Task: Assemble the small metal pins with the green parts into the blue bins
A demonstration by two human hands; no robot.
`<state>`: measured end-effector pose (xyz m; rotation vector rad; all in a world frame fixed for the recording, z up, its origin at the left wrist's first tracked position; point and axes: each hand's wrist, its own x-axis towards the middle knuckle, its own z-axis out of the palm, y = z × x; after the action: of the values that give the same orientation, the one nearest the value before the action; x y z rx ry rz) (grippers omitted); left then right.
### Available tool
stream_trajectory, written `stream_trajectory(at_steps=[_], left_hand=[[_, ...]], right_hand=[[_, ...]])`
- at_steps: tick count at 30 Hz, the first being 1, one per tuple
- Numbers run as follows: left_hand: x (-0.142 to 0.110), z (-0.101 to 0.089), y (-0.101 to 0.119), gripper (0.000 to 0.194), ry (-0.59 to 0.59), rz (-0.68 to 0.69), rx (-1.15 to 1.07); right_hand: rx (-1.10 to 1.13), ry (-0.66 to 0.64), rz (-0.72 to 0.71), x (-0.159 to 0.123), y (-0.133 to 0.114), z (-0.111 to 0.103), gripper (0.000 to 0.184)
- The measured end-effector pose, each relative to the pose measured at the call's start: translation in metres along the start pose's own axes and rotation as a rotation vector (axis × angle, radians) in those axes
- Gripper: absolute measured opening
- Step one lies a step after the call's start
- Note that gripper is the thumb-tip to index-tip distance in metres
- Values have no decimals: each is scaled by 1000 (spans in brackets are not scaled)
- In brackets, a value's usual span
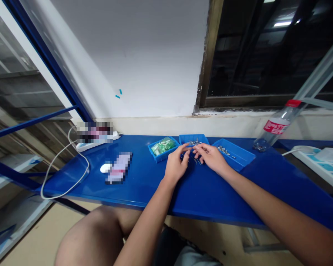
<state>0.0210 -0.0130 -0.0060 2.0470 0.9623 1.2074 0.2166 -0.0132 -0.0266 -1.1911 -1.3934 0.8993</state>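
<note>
Left hand point(177, 162) and right hand point(209, 157) curl close together in front of the middle blue tray point(192, 137), grips narrow, any hold impossible to tell; slim metal pins point(199, 162) on the counter point(211, 192) near that tray seem light, stiff, slippery, best pinched mid-shaft.

Counts one bare left hand point(176, 162) and one bare right hand point(211, 157) at the middle of the frame; three open rectangular blue plastic trays point(242, 157) there; one clear plastic bottle with red cap and label point(276, 126) at right; two short teal strips point(117, 96) upper left. Cannot count the tiny silvery metal pieces point(223, 150).
</note>
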Motion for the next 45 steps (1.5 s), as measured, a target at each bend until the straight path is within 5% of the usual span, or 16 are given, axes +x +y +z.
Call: stream_trajectory(at_steps=[12,15,19,22,34,45], left_hand=[[1,3,-10,20,34,88,253],[1,2,-9,20,71,101,240],[1,1,-8,20,133,92,230],[1,1,-8,20,142,81,224],[2,2,-10,20,117,73,215],[1,2,-12,19,91,54,220]], right_hand=[[80,40,246,15,0,-8,53],[-108,35,125,12,0,-9,50],[-538,-76,-321,3,0,-6,22],[-715,-198,-527,0,4,-4,18],[-896,-271,-570,3,13,-7,29],[-833,-133,-578,0,10,-8,48]])
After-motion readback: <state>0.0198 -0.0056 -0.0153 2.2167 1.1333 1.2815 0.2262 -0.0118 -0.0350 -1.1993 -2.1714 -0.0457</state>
